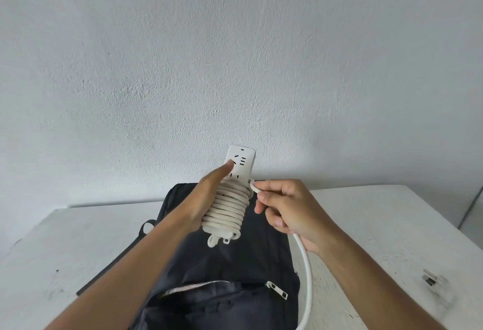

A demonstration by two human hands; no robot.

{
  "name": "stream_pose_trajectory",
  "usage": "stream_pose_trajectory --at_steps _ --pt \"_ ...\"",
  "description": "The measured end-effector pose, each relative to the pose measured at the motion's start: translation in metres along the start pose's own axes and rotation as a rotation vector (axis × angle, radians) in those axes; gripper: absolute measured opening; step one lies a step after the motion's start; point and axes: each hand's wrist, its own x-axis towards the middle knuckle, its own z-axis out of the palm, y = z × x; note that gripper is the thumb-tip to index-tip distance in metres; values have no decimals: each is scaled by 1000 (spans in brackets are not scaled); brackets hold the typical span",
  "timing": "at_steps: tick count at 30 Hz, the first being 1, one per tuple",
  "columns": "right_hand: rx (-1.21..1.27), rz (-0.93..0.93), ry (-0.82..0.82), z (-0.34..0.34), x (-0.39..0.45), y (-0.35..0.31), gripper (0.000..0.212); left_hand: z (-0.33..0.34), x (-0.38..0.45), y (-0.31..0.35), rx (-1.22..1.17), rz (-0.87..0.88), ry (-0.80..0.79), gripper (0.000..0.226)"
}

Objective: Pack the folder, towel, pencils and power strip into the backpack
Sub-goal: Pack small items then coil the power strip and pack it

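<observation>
**Fingers on the power strip and its cord**

Your left hand (pixel 209 199) fingers clasp the smooth white power strip (pixel 239 163), wound with ribbed coils of rubbery cord (pixel 227 205). Your right hand (pixel 290 209) pinches the loose cord. Beneath your fingers, the dark fabric backpack (pixel 230 272) lies on the scuffed white table (pixel 379 225).

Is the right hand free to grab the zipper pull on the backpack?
Probably not yet: the right hand is pinching the cord of the power strip. The zipper pull itself lies uncovered on the backpack.
</observation>
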Motion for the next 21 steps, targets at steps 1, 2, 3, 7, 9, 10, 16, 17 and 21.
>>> stream_pose_trajectory --at_steps 1,2,3,7,9,10,16,17,21 --pt "-19 4 2 -1 0 0 28 1 1 -1 -10 26 23 45" --pt "-37 8 6 -1 0 -1 29 2 3 -2 -18 52 55 40" --pt "-57 14 8 -2 0 -1 30 2 4 -4 -27 69 96 33" --pt "-155 26 -4 -6 -1 1 34 0 6 -8 -147 129 188 24" --pt "-209 33 -17 -8 -2 1 36 -3 7 -7 -131 170 219 26" --pt "-240 30 -20 -9 -2 2 37 -5 7 -7 -116 183 228 30" --pt "-388 15 -25 -16 -3 1 35 -9 2 -2 -50 220 168 46" --pt "-408 17 -25 -17 -3 1 34 -10 1 -2 -52 215 158 48" --pt "-445 29 -52 -15 -5 1 31 -12 0 -5 -25 214 141 42"
